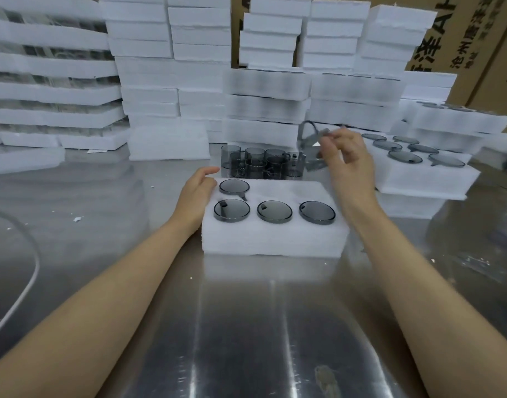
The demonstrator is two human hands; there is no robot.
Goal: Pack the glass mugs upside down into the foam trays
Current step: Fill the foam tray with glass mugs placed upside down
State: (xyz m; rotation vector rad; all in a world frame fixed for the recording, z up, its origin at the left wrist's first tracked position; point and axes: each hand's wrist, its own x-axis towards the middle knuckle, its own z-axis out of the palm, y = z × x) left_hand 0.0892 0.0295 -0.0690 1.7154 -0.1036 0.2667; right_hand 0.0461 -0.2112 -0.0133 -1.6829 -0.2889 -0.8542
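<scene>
A steel table [246, 326] is seen, backed by tall foam stacks [166, 81]. A full tray [419, 179] sits to the right. At the centre lies the tray [275, 239] being filled. Four seated mugs [274, 211] are lodged in it base-up: three across the front row and one at the back left. The other two back pockets appear empty, though glare on the white foam makes this uncertain. Just behind the tray a cluster of loose mugs [260, 165] stands upright.

One mug [309, 147] is held in the air above that cluster, tilted and blurred, with its handle loop showing at the top. It is pinched by the right hand [350, 162], fingertips closed on the glass near the handle. The left hand [199, 188] is laid against the tray's back-left corner, its fingers relaxed and gripping nothing.

The glass is judged thin, stiff and smooth, so it is likely slippery and easily chipped at the rim. Each piece is probably light enough to be carried in one hand. The body wall or the handle would be the sound place to take hold, never the rim alone. The foam is soft and light and could slide, so bracing by the idle hand is sensible.
</scene>
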